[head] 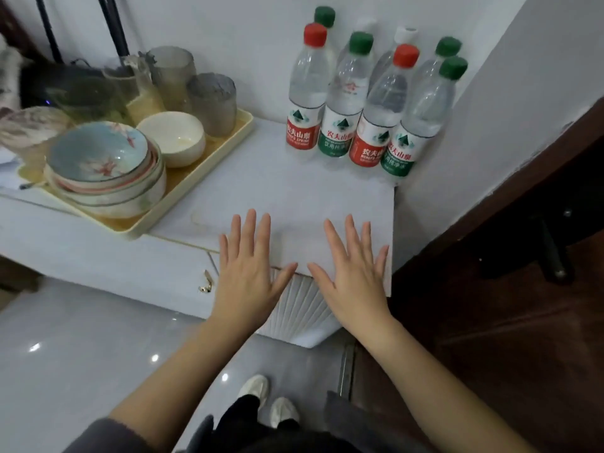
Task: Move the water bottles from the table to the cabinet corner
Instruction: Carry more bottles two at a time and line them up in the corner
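Several clear water bottles (366,103) with red, green and white caps stand upright, packed together in the back right corner of the white cabinet top (261,178), against the wall. My left hand (250,273) and my right hand (351,273) hover side by side over the cabinet's front edge, palms down, fingers spread, holding nothing. Both hands are well short of the bottles.
A cream tray (196,178) on the left carries stacked patterned bowls (104,168), a white bowl (171,137) and several glass cups (209,99). A dark wooden door (523,289) is at the right. Glossy floor and my shoes (268,400) lie below.
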### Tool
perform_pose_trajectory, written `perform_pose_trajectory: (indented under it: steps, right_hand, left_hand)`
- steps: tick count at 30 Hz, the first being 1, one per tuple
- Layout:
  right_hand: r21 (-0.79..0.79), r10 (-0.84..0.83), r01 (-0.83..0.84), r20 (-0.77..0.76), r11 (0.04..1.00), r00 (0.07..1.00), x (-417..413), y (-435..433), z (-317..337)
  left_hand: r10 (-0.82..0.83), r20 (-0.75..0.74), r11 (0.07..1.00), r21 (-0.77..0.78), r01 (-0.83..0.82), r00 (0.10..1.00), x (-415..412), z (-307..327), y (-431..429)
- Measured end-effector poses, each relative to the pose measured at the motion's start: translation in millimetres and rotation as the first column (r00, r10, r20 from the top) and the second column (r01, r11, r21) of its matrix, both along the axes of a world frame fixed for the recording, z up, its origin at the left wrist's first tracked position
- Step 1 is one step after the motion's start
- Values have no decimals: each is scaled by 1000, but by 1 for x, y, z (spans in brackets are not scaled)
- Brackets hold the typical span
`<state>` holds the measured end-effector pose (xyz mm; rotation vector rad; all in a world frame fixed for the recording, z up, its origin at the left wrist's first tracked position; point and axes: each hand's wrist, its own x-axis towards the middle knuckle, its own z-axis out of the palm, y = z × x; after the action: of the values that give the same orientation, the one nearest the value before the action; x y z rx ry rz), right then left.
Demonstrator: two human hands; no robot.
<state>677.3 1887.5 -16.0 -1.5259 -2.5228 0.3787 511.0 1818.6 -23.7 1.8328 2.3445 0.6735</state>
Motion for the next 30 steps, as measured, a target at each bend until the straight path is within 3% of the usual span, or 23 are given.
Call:
perform_pose_trajectory:
  steps: [8, 14, 18, 24, 30]
  right_hand:
    - [30, 282, -282, 2, 959, 959, 15, -38, -6]
    - [-15, 573, -573, 29, 820, 819, 6, -75, -37]
    - [-184, 659, -633, 189, 752, 728, -10, -97, -70]
    - [-332, 759, -683, 300, 651, 577, -40, -139, -103]
    - [-385, 848, -765, 354, 517, 395, -74, -197, -118]
  left_hand:
    - [178, -56, 974, -133, -184, 982, 32, -29, -93]
    - [344, -56, 899, -270, -346, 937, 42, -55, -154]
    - [433, -75, 820, -382, -427, 898, 48, -75, -190]
    - [563, -76, 659, -559, -503, 823, 60, -100, -240]
    - [749, -48, 502, -610, -613, 661, 61, -108, -312]
